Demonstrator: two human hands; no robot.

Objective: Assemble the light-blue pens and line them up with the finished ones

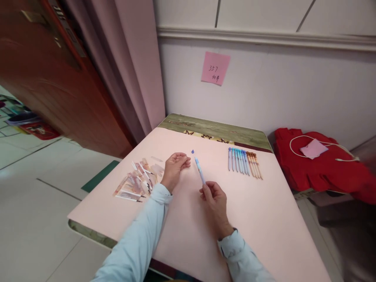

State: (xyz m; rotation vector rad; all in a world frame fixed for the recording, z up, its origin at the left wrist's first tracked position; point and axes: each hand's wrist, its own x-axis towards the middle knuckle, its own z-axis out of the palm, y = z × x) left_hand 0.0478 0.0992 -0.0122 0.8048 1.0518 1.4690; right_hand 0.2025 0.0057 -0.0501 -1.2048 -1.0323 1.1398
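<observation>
My right hand (216, 201) grips the lower end of a light blue pen (199, 169) between thumb and fingers, its top end tilted up and to the left. To the left of the pen's top, my left hand (176, 168) is closed, thumb against fingers; whatever it pinches, if anything, is too small to make out. Just beyond the fingertips is a small dark blue piece (192, 151), resembling a pen topper. On the table's left lies a loose pile of pen refills (136, 194) with clear plastic wrappers (133, 182).
Blue-topped pens (239, 160) and brown-topped pens (255, 165) stand in a neat row at the table's back right. A red cloth (305, 172) with a white cable (337, 145) lies beyond the right edge. The pink table covering (252, 223) stretches to the front edge.
</observation>
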